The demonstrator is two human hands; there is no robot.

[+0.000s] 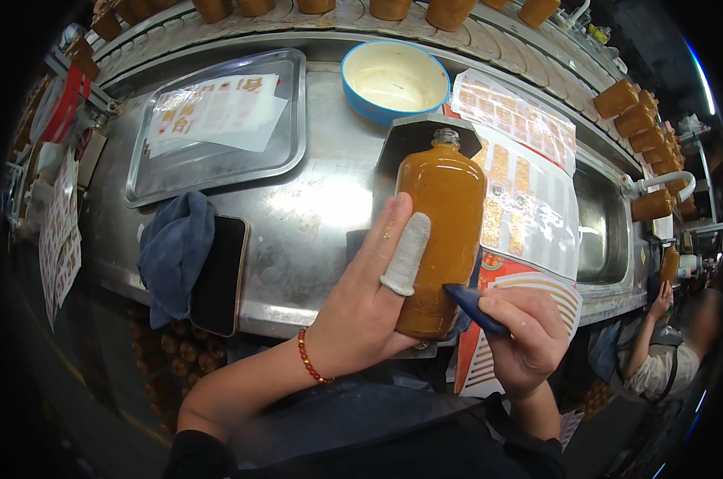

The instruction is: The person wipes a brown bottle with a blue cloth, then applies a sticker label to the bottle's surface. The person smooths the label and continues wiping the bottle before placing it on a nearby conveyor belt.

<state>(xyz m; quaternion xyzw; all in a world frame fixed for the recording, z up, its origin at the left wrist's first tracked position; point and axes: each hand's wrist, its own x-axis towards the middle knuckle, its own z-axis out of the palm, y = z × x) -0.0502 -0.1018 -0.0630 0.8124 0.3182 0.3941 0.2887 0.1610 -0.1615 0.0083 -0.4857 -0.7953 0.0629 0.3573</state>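
A flat ochre-brown bottle (443, 215) with a bare threaded glass neck leans toward me over the front of the steel bench. My left hand (369, 291) grips it from the left side, fingers along the bottle. One finger wears a whitish finger cot (409, 254), and a red bead bracelet circles the wrist. Pinched in my right hand (525, 331) is a dark blue pointed piece (479, 308); whether it is cloth or a scraper I cannot tell. Its tip touches the bottle's lower right face. Behind the bottle's neck shows a grey angular plate (397, 144).
A blue-rimmed bowl (441, 80) stands behind the bottle. Decal sheets (537, 203) lie to the right, before a sink (605, 223). Leftward are a steel tray (297, 132), a blue cloth (178, 247) and a phone (221, 275). Brown bottles line a conveyor (345, 28). Another person (665, 359) works at right.
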